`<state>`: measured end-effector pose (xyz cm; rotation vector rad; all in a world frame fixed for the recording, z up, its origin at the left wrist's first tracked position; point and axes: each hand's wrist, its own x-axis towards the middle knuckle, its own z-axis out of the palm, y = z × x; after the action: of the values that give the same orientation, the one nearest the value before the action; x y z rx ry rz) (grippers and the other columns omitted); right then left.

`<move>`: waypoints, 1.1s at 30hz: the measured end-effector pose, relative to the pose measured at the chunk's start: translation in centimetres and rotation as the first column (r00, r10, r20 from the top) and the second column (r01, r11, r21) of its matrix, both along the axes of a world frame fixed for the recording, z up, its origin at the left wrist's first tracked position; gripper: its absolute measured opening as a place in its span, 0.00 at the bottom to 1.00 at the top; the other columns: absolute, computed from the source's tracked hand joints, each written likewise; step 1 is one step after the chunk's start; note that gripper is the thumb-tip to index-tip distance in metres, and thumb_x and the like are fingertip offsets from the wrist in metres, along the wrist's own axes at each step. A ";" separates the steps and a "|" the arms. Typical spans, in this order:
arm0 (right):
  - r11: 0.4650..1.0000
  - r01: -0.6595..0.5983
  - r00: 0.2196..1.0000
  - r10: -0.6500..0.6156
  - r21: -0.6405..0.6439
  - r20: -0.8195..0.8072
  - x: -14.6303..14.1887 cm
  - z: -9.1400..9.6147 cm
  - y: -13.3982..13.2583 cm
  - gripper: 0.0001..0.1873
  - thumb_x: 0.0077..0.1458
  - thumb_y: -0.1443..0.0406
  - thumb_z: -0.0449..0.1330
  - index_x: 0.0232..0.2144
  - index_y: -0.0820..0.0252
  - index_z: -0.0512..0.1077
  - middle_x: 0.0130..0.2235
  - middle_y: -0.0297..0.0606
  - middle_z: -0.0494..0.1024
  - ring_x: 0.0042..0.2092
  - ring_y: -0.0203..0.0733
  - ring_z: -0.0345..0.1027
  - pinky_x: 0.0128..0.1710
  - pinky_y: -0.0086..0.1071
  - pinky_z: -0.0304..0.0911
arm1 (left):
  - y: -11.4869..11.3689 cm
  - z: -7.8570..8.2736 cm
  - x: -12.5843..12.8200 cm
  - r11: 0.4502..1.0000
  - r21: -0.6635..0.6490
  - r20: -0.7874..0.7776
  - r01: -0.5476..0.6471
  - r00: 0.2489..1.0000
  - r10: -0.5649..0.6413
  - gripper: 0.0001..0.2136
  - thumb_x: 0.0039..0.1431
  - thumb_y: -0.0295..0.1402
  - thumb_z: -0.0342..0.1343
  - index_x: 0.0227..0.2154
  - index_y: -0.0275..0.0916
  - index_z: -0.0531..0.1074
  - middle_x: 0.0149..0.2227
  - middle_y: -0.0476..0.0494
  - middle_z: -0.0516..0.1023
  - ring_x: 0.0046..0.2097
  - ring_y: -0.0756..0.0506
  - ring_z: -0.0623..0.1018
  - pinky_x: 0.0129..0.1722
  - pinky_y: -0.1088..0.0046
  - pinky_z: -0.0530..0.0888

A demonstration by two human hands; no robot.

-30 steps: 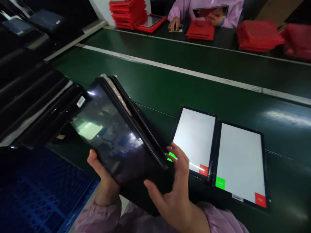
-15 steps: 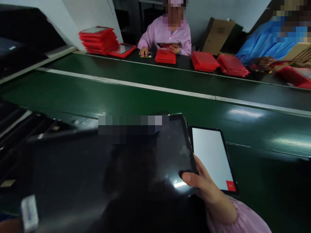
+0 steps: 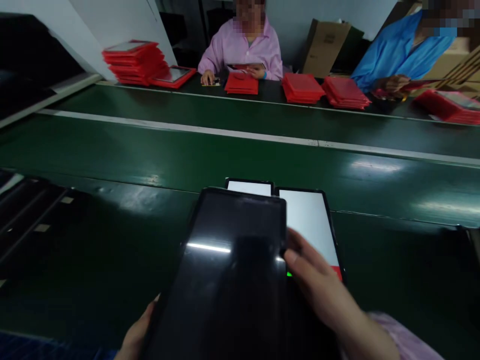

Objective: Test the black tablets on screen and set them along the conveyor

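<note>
A black tablet (image 3: 232,280), its screen dark and reflecting a bright light, is held tilted in front of me. My right hand (image 3: 318,285) is closed on its right edge, thumb at the front. At the lower left edge is my left hand (image 3: 137,330), closed on the tablet, with most of its fingers hidden behind it. Beyond my right hand lies a second tablet (image 3: 305,220) with a white-lit screen and a red patch at its lower corner. A third white-lit tablet (image 3: 251,188) is mostly covered by the held one. A small green patch shows beside my right thumb.
A green work surface (image 3: 168,155) spans the view, crossed by a pale strip (image 3: 225,132). On the far side are a stack of red sleeves (image 3: 131,65), more red piles (image 3: 302,87), and two people. A cardboard box (image 3: 324,47) stands behind. Dark rails (image 3: 30,215) lie at left.
The held tablet has turned from lying sideways across the view to upright and now looks smaller. My left hand has appeared at its left edge. Another lit tablet has come into view behind it.
</note>
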<state>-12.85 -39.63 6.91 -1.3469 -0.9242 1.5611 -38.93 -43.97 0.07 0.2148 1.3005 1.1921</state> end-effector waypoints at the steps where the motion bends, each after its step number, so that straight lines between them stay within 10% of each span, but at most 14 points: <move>1: 1.000 -0.019 1.000 0.019 -0.019 -0.005 -0.7 -0.7 -0.6 0.49 0.49 0.39 0.74 0.66 0.51 0.69 0.60 0.45 0.80 0.59 0.54 0.78 0.60 0.48 0.74 | 0.2 0.5 0.5 1.000 -0.009 0.009 0.009 1.000 -0.008 0.18 0.39 0.49 0.80 0.36 0.56 0.86 0.30 0.43 0.87 0.50 0.26 0.88 0.35 0.55 0.88; 5: 0.987 0.022 0.999 -0.028 -0.159 -0.037 -2.0 -2.8 -2.1 0.46 0.46 0.39 0.76 0.60 0.54 0.70 0.57 0.47 0.83 0.57 0.58 0.80 0.57 0.50 0.77 | 0.9 2.6 2.8 0.995 -0.096 -0.020 -0.012 1.000 0.010 0.36 0.20 0.49 0.84 0.42 0.50 0.87 0.40 0.38 0.90 0.53 0.20 0.86 0.39 0.51 0.89; 14: 0.895 0.442 0.892 -0.432 -0.060 0.135 6.4 1.0 -2.8 0.23 0.49 0.50 0.77 0.45 0.48 0.81 0.43 0.41 0.88 0.40 0.53 0.85 0.40 0.40 0.82 | 4.5 1.7 -0.2 0.964 -0.197 -0.355 -0.180 0.929 0.101 0.32 0.37 0.30 0.79 0.51 0.51 0.84 0.34 0.49 0.89 0.35 0.35 0.89 0.25 0.69 0.84; 22: 0.890 0.454 0.825 -0.434 0.032 0.362 13.0 -0.4 0.5 0.22 0.50 0.50 0.73 0.45 0.53 0.82 0.36 0.41 0.88 0.37 0.56 0.84 0.33 0.42 0.82 | 9.7 3.8 2.9 0.993 -0.054 -0.559 0.103 0.821 -0.115 0.32 0.50 0.44 0.73 0.60 0.45 0.80 0.40 0.45 0.88 0.39 0.37 0.88 0.31 0.68 0.84; 25: 0.932 0.331 0.801 -0.362 0.152 0.476 13.2 -2.0 0.8 0.28 0.56 0.46 0.68 0.53 0.54 0.82 0.44 0.43 0.88 0.46 0.58 0.84 0.42 0.46 0.82 | 10.9 3.1 3.5 0.959 -0.064 -0.723 0.276 0.650 -0.236 0.37 0.51 0.51 0.67 0.63 0.42 0.76 0.53 0.35 0.85 0.54 0.26 0.85 0.44 0.53 0.87; 30: 0.867 0.082 0.385 -0.483 0.492 0.787 14.4 -4.6 0.9 0.33 0.62 0.41 0.64 0.59 0.53 0.80 0.64 0.52 0.77 0.67 0.69 0.67 0.52 0.59 0.78 | 12.4 2.5 2.7 0.820 -0.045 -0.993 0.571 0.067 -0.102 0.34 0.59 0.54 0.57 0.64 0.43 0.73 0.73 0.28 0.65 0.74 0.19 0.63 0.53 0.41 0.83; 33: 0.914 0.034 0.442 -0.377 0.405 0.814 14.9 -6.0 2.2 0.40 0.63 0.38 0.61 0.66 0.55 0.75 0.61 0.55 0.77 0.57 0.66 0.76 0.45 0.56 0.80 | 14.7 2.7 4.9 0.673 -0.062 -0.998 0.737 -0.042 -0.045 0.29 0.66 0.53 0.50 0.63 0.44 0.73 0.72 0.32 0.67 0.74 0.25 0.66 0.65 0.40 0.76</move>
<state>2.05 -37.39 0.90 -1.9440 -1.4762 0.3362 -34.02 -29.30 2.75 2.1100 1.7335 0.6515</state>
